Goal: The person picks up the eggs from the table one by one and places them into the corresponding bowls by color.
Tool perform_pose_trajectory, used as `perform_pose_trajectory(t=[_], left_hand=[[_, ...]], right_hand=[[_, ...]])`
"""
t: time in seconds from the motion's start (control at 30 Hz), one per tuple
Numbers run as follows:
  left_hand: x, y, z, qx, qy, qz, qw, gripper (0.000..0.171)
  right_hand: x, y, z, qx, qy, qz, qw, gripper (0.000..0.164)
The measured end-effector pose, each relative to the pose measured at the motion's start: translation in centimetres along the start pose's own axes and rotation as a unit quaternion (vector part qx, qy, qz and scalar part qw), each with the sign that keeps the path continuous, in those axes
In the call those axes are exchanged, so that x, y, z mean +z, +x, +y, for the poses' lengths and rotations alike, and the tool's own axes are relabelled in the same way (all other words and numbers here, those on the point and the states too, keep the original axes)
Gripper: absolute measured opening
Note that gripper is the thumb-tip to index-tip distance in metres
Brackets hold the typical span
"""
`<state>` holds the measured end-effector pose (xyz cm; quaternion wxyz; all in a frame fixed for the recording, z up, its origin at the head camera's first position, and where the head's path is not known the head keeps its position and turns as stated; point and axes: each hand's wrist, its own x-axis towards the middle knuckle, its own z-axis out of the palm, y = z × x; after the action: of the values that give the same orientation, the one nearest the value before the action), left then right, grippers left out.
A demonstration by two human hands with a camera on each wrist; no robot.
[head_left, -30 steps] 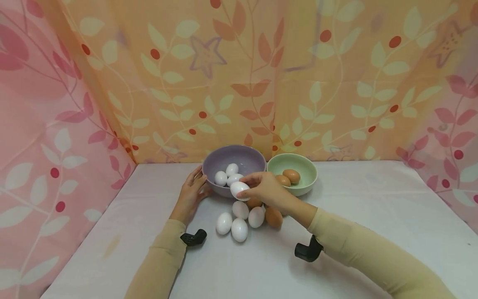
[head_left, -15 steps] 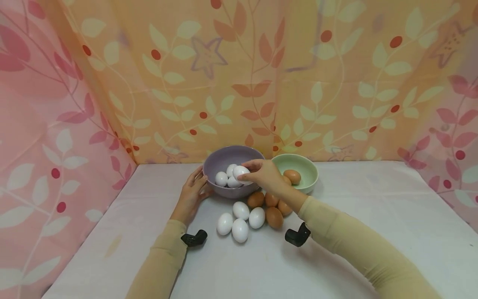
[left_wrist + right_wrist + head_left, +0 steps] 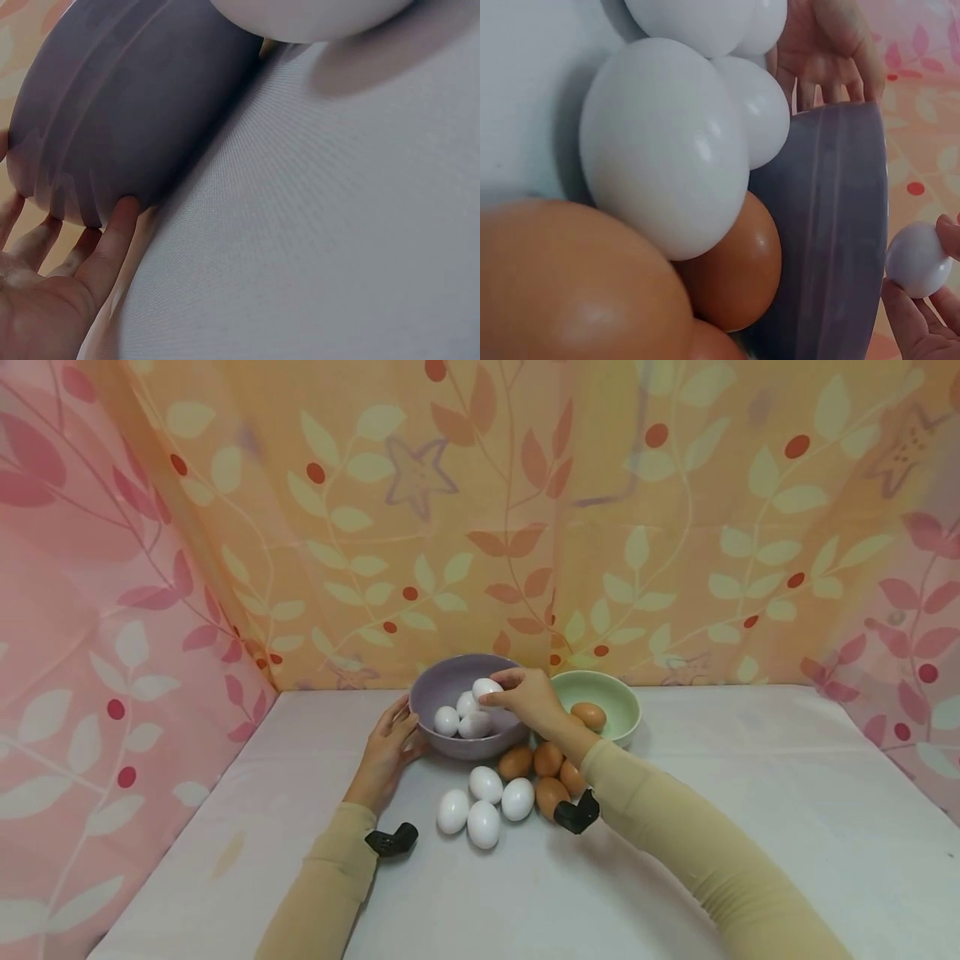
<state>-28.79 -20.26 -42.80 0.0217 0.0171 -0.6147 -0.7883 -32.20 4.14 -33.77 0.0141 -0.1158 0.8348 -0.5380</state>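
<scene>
One white egg (image 3: 486,690) is pinched in the right hand (image 3: 529,702), over the purple bowl (image 3: 472,748), where I count three similar eggs (image 3: 446,721). I record the left hand (image 3: 385,745) with fingers resting against that bowl's side. Four white eggs (image 3: 483,824) and four brown eggs (image 3: 547,760) lie in front, on the desk (image 3: 480,902).

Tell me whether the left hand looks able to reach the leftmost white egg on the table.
Probably yes: the left hand touches the side of the purple bowl, and only bare white tabletop shows between that hand and the leftmost white egg. It would likely have to leave the bowl first.
</scene>
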Motion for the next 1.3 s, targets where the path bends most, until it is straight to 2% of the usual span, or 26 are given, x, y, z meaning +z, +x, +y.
perform_pose_trajectory(t=[0.57,0.77,1.03,1.3], left_hand=[[0.0,-0.2,0.3,-0.001,0.001,-0.002,1.0,0.057],[0.0,-0.1,0.1,-0.003,-0.004,-0.001,1.0,0.056],[0.0,-0.1,0.0,0.004,-0.006,-0.005,1.0,0.056],[0.1,-0.1,0.1,0.002,-0.004,-0.001,1.0,0.056]], right_hand=[[1.4,2.0,0.4,0.013,-0.014,0.016,1.0,0.046],[1.8,2.5,1.0,0.002,-0.04,0.032,0.999,0.044],[2.2,3.2,1.4,0.003,-0.104,0.034,0.994,0.042],[2.2,3.6,1.3,0.019,-0.12,0.022,0.992,0.042]])
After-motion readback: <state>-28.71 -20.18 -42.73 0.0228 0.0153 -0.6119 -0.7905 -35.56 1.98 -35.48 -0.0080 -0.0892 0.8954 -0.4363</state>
